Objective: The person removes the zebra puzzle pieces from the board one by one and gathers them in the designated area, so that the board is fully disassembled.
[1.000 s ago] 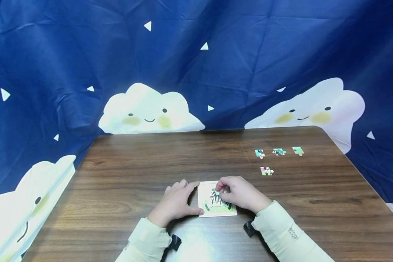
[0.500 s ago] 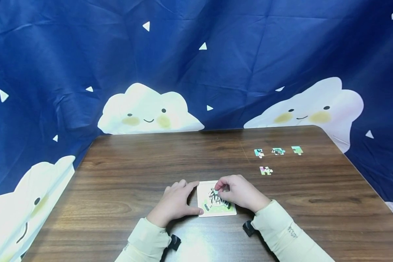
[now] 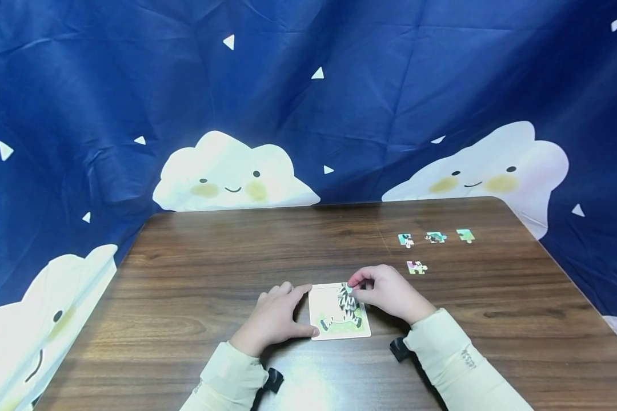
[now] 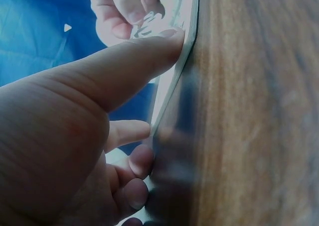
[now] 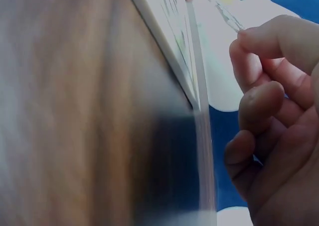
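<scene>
A square cream puzzle board (image 3: 319,302) with a printed zebra and green ground lies on the table before me. My left hand (image 3: 274,319) is spread along its left edge, index fingertip at the far corner and thumb (image 4: 144,54) pressing the near corner. Between thumb and index finger my right hand (image 3: 391,292) pinches a black-and-white striped puzzle piece (image 3: 347,298) above the board's right half. In the right wrist view this puzzle piece (image 5: 224,12) shows edge-on, raised off the board, with the other fingers curled beneath. The right fingertips cover part of it.
Beyond the right hand, several loose puzzle pieces lie on the brown wooden table (image 3: 211,245): a pink-and-white piece (image 3: 417,268) nearest, then a row with a blue-and-white piece (image 3: 405,240), a teal piece (image 3: 436,237) and a green piece (image 3: 465,236). A blue cloud-print curtain (image 3: 360,114) hangs behind.
My right hand has lifted the striped puzzle piece and moved it right and slightly away from me, uncovering blank board at the zebra's left. The left hand stays put.
</scene>
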`<state>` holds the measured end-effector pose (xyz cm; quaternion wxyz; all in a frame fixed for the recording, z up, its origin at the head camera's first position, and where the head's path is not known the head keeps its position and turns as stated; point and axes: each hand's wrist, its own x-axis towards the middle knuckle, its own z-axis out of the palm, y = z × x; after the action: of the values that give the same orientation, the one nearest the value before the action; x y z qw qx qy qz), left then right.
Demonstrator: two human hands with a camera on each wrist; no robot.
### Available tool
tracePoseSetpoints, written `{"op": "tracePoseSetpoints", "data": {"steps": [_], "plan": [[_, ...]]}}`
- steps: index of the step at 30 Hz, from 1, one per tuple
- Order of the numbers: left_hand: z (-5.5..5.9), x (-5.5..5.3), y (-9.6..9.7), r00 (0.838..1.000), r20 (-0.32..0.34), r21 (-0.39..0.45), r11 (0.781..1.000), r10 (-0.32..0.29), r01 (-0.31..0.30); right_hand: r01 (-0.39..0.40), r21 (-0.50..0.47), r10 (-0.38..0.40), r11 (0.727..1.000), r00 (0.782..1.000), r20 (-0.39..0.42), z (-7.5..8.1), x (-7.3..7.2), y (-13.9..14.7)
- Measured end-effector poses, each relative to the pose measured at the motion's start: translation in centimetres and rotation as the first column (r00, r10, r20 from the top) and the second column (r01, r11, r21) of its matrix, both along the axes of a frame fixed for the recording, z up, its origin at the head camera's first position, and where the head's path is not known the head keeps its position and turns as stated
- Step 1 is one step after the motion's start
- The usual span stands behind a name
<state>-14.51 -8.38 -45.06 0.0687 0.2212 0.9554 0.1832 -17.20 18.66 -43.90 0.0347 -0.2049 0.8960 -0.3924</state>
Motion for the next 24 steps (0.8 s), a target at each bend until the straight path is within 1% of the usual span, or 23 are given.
{"op": "tracePoseSetpoints", "data": {"steps": [5,13,16,20,24], "plan": [[-0.1,0.0,0.0,1.000,0.000,0.000,1.000,0.000,0.000,0.041,-0.005,-0.041,0.999,0.999,0.026,0.4,-0.5,1.4],[0.0,0.0,0.0,1.000,0.001,0.005,1.000,0.002,-0.002,0.071,-0.032,-0.070,0.997,0.997,0.039,0.9,-1.1,4.0],[0.0,0.0,0.0,1.000,0.003,0.009,1.000,0.003,-0.003,0.085,-0.047,-0.081,0.995,0.994,0.079,0.8,-1.3,5.0],[0.0,0.1,0.0,1.000,0.004,0.010,1.000,0.001,-0.001,0.092,-0.100,-0.075,0.991,0.985,0.157,0.6,-1.6,6.4],[0.0,0.1,0.0,1.000,0.001,0.012,1.000,-0.003,0.003,0.109,-0.124,-0.083,0.986,0.977,0.198,0.5,-1.8,7.7]]}}
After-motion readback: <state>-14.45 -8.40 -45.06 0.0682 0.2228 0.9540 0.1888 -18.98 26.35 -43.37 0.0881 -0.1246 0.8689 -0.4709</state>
